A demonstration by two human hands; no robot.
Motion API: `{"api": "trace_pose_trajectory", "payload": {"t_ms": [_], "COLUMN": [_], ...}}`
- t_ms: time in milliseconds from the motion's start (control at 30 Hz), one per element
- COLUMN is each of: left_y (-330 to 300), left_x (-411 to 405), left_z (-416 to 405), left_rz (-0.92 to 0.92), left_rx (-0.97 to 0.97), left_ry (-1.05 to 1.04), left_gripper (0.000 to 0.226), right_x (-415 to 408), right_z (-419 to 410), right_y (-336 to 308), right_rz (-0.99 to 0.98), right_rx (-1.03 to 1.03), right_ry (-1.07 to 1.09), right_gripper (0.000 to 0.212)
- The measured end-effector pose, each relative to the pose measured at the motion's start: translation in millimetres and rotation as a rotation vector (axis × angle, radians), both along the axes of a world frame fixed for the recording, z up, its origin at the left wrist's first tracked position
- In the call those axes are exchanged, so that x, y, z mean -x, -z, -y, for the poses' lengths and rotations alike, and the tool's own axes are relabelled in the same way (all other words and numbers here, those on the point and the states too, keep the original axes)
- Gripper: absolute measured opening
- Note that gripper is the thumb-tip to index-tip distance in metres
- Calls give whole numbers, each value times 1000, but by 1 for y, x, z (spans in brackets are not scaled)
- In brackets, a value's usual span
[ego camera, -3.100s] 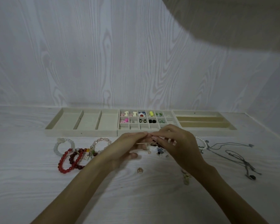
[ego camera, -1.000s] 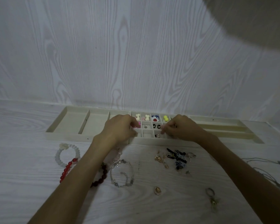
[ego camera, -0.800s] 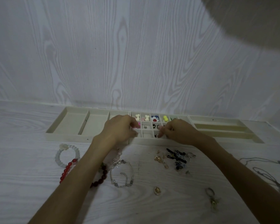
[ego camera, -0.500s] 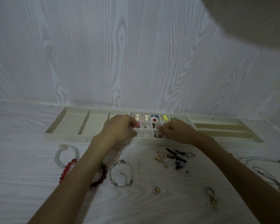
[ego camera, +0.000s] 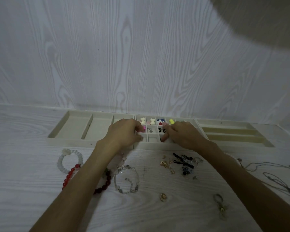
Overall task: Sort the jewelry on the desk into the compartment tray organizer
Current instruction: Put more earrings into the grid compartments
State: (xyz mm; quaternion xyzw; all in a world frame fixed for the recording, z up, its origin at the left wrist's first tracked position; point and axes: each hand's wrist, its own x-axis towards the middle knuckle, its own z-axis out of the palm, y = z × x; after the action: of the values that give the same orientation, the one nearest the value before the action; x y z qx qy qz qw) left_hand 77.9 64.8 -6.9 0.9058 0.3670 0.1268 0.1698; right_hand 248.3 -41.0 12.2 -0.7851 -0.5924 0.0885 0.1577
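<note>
R hand [ego camera: 182,134] grip hides fingertip contents; necklace cords [ego camera: 281,186] cut off by R edge.

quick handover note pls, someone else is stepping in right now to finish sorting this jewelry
Left hand: fingers curled at the middle tray, left edge; whether it holds anything is hidden.
Right hand: fingertips down in a front compartment, contents hidden.
Done: small colourful pieces, such as the white studs, and the black pair sit in the middle tray's cells.
Left: the left tray and right tray hold nothing visible. On the desk: bead bracelets, silver bracelet, small charm pile, gold ring, necklaces.
</note>
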Motion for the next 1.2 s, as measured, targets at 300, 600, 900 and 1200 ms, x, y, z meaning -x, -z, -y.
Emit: {"api": "trace_pose_trajectory", "payload": {"t_ms": [300,600,900,1200], "left_y": [-12,-35,-5,-5], "left_x": [5,39,51,52], "left_z": [0,58,106,127], "left_rz": [6,-6,-87,200], "left_rx": [16,120,364,413], "left_ry": [32,209,257,221], "left_gripper": [30,14,20,25], "right_x": [-9,30,61,59], "right_z": [11,98,123,128], "right_y": [-10,3,28,20], "right_rz": [-47,-19,-7,-904], "right_rx": [-185,49,-68,-52], "right_ry": [0,-319,-239,95], "right_gripper": [58,36,15,19]}}
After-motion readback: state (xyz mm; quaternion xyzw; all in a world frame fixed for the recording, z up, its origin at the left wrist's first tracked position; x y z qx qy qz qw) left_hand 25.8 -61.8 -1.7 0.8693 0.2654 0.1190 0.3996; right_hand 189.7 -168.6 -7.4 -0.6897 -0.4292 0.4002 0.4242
